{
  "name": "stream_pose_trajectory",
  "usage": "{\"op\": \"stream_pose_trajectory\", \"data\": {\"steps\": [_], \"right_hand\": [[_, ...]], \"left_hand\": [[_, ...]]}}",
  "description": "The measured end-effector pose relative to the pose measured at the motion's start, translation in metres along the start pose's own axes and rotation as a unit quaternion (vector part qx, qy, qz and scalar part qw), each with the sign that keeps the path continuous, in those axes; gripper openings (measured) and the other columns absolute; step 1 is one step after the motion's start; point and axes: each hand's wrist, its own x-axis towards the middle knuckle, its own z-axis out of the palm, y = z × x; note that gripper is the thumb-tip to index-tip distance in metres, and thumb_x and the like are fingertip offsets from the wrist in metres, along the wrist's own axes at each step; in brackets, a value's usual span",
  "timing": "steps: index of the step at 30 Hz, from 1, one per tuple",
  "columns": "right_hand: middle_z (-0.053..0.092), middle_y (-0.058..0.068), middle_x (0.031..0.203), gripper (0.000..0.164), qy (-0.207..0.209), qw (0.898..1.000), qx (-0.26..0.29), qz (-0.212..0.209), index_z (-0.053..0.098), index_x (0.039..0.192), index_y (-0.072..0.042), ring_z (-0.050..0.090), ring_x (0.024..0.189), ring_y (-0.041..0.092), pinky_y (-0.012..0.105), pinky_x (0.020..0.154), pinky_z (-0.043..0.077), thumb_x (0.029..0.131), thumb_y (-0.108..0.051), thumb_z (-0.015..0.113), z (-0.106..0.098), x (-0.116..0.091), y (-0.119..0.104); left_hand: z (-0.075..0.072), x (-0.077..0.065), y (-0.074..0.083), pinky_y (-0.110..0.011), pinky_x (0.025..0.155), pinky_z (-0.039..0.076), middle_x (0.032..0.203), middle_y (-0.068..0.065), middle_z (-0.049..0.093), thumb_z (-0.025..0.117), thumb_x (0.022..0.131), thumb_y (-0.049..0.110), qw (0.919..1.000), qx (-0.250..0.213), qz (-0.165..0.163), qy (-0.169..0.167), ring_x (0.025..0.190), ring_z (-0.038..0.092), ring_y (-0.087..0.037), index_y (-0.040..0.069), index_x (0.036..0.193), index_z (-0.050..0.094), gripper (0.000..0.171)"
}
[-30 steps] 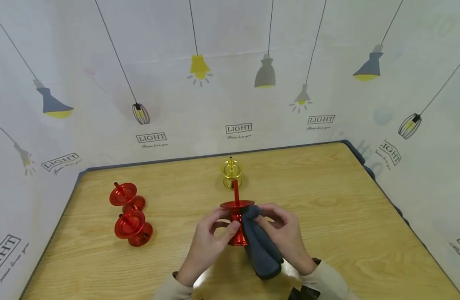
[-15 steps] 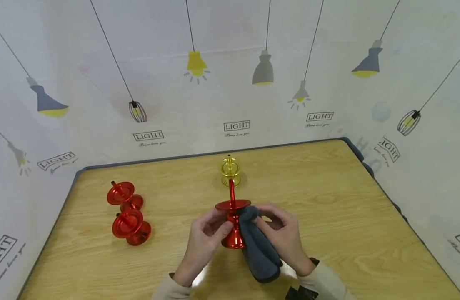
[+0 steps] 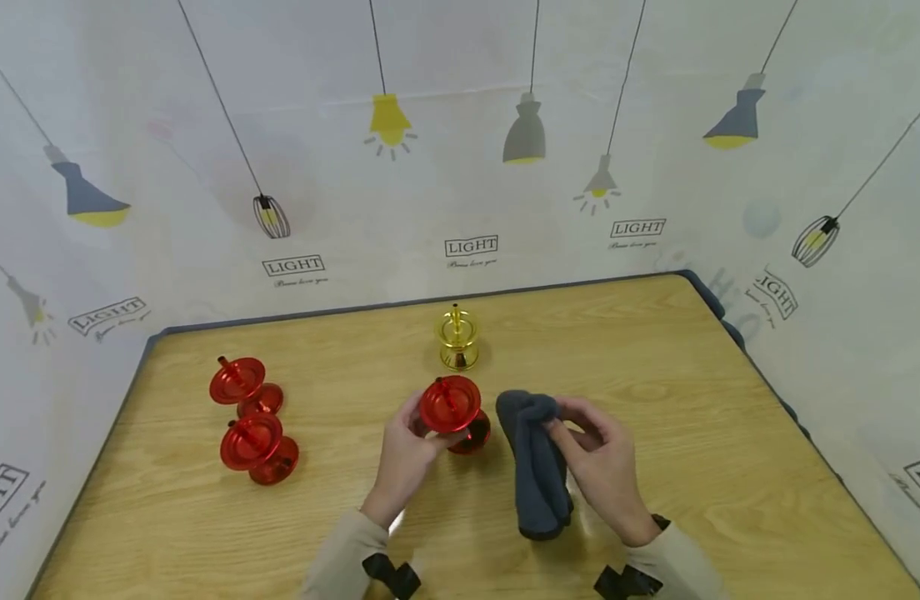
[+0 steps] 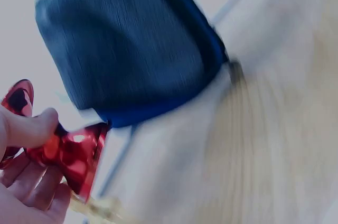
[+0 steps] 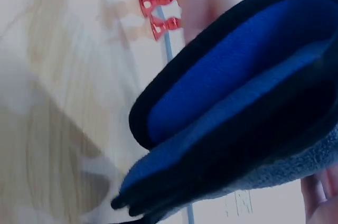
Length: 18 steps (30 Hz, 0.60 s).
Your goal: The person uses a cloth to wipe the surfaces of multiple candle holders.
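My left hand (image 3: 409,457) grips a shiny red candle holder (image 3: 450,405) by its stem, below the round dish. The holder tilts, dish toward the left and base to the right. In the left wrist view the thumb and curled fingers wrap the stem of the same candle holder (image 4: 79,152). My right hand (image 3: 604,460) pinches a folded dark blue-grey cloth (image 3: 538,467), which hangs down beside the holder with a gap between them. In the right wrist view, the folds of the cloth (image 5: 232,102) fill much of the picture and hide most of that hand.
Two more red candle holders (image 3: 252,442) (image 3: 237,381) stand at the left of the wooden table (image 3: 692,400). A gold candle holder (image 3: 458,337) stands behind the hands. A white wall covering (image 3: 340,150) printed with lamps borders the table's back and sides.
The upright candle holder has been tipped, its dish now toward the left. My right hand has drawn the cloth away from it to the right.
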Motion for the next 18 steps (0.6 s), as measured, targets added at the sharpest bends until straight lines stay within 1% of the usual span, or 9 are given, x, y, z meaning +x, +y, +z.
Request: {"op": "stream_pose_trajectory", "data": {"steps": [4,6,7,10,12,14,18], "right_hand": [[0.071,-0.005,0.108,0.025,0.000,1.000,-0.015,-0.017,0.067,0.112,0.010,0.070,0.098,0.007,0.023,0.083,0.059,0.088,0.017,0.066,-0.021,-0.001,-0.005],[0.071,-0.006,0.108,0.024,-0.007,1.000,-0.023,-0.018,0.067,0.111,0.010,0.070,0.099,0.007,0.024,0.082,0.060,0.088,0.017,0.066,-0.027,-0.002,-0.008],[0.071,-0.007,0.108,0.024,-0.009,0.999,-0.027,-0.016,0.067,0.111,0.010,0.070,0.099,0.007,0.025,0.082,0.060,0.088,0.017,0.067,-0.030,-0.003,-0.010],[0.071,-0.005,0.108,0.024,-0.015,1.000,-0.019,-0.014,0.067,0.110,0.009,0.071,0.098,0.008,0.026,0.080,0.061,0.088,0.017,0.067,-0.031,-0.005,-0.014],[0.071,-0.004,0.108,0.023,-0.020,1.000,-0.007,-0.017,0.067,0.110,0.010,0.071,0.099,0.008,0.026,0.080,0.061,0.088,0.018,0.066,-0.032,-0.006,-0.016],[0.071,-0.003,0.107,0.023,-0.025,0.999,0.010,-0.020,0.067,0.109,0.010,0.072,0.099,0.009,0.027,0.080,0.061,0.088,0.018,0.065,-0.031,-0.006,-0.018],[0.072,0.001,0.107,0.026,-0.035,0.997,0.052,-0.045,0.066,0.109,0.012,0.073,0.100,0.011,0.028,0.081,0.061,0.086,0.023,0.063,-0.030,-0.007,-0.020]], "left_hand": [[0.009,0.021,-0.019,-0.018,0.090,0.052,0.118,-0.022,0.071,0.084,0.071,-0.010,0.9991,0.030,-0.004,0.031,0.107,0.069,-0.027,-0.004,0.121,0.065,0.053],[0.013,0.027,-0.024,-0.019,0.091,0.052,0.117,-0.020,0.071,0.085,0.072,-0.008,0.9983,0.046,-0.005,0.036,0.111,0.068,-0.030,-0.003,0.119,0.066,0.051],[0.015,0.030,-0.026,-0.021,0.092,0.052,0.116,-0.019,0.072,0.085,0.072,-0.008,0.9979,0.053,-0.008,0.037,0.111,0.068,-0.029,-0.002,0.118,0.067,0.050],[0.017,0.034,-0.030,-0.027,0.094,0.053,0.114,-0.017,0.072,0.086,0.071,-0.006,0.9958,0.079,-0.009,0.046,0.111,0.067,-0.027,-0.001,0.115,0.069,0.048],[0.019,0.036,-0.033,-0.033,0.097,0.053,0.114,-0.017,0.072,0.086,0.071,-0.006,0.9950,0.088,-0.009,0.046,0.111,0.067,-0.028,-0.001,0.115,0.069,0.047],[0.021,0.038,-0.036,-0.037,0.098,0.054,0.114,-0.018,0.072,0.085,0.072,-0.006,0.9949,0.089,-0.012,0.047,0.112,0.067,-0.029,-0.001,0.115,0.069,0.046],[0.024,0.040,-0.040,-0.045,0.100,0.054,0.117,-0.020,0.071,0.083,0.073,-0.009,0.9952,0.083,-0.017,0.050,0.114,0.068,-0.033,-0.001,0.117,0.067,0.047]]}}
